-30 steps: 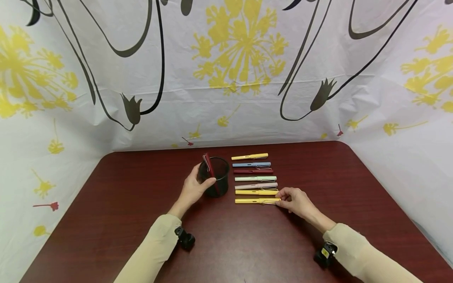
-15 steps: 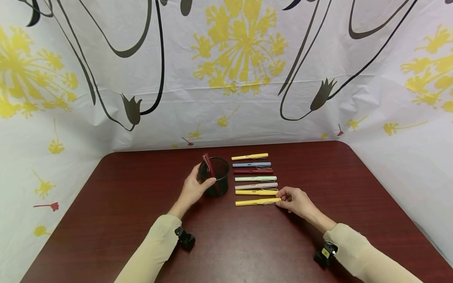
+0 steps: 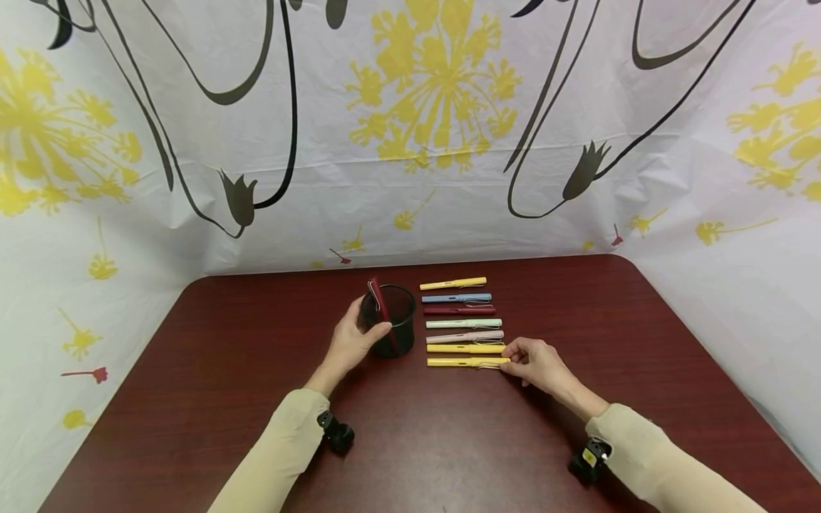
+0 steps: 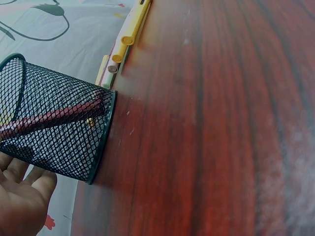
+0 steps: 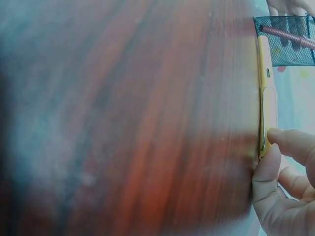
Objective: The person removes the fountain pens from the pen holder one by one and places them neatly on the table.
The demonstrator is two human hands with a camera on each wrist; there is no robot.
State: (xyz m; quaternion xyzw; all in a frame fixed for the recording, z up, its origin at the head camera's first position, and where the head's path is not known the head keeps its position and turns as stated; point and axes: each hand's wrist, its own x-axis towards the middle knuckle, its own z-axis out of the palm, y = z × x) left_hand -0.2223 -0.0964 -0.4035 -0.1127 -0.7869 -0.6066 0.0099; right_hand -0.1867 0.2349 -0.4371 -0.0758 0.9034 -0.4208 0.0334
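Observation:
My left hand [image 3: 346, 342] holds a black mesh pen cup [image 3: 403, 336], thumb on its near side and the other fingers mostly hidden behind. A dark red pen [image 3: 377, 293] leans inside the cup, clip end above the rim; its shaft shows through the mesh in the left wrist view. With thumb and forefinger, my right hand [image 3: 540, 368] pinches the clip end of the nearest yellow pen [image 3: 452, 363]. In the right wrist view this yellow pen [image 5: 266, 64] lies along the tabletop, its other end pointing toward the cup.
Beyond the held pen lie a second yellow pen [image 3: 455, 349], a pink pen [image 3: 457, 337], a pale green pen [image 3: 458, 324], a dark red pen [image 3: 454, 311], a blue pen [image 3: 449, 298] and another yellow pen [image 3: 449, 284]. Behind the brown table [image 3: 256, 306] hangs a patterned cloth [image 3: 333, 199].
The held yellow pen's left end swung toward the front half a second ago and is now back, level with the row. The left hand and cup have stayed in place.

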